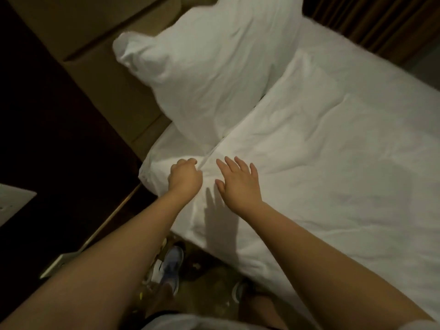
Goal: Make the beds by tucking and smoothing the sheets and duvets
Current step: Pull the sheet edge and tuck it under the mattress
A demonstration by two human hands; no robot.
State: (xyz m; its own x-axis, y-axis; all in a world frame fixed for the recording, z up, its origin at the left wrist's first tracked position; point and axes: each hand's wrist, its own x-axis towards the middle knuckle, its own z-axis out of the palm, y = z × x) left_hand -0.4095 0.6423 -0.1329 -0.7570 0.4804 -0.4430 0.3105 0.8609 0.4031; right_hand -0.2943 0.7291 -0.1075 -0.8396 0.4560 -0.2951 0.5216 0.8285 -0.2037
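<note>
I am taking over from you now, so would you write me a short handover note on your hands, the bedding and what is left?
Left hand: grips the duvet at its near top corner.
Right hand: open, fingers spread over the duvet beside the left; contact unclear.
Pillow: at the bed's head, against the headboard.
Done: duvet spread over the bed, pillow placed.
Left: probably pull this corner straight, smooth the creases, tuck the near side.

The person has 2 bare forearms [133,234] and wears a blue-grey sneaker [172,265].
</note>
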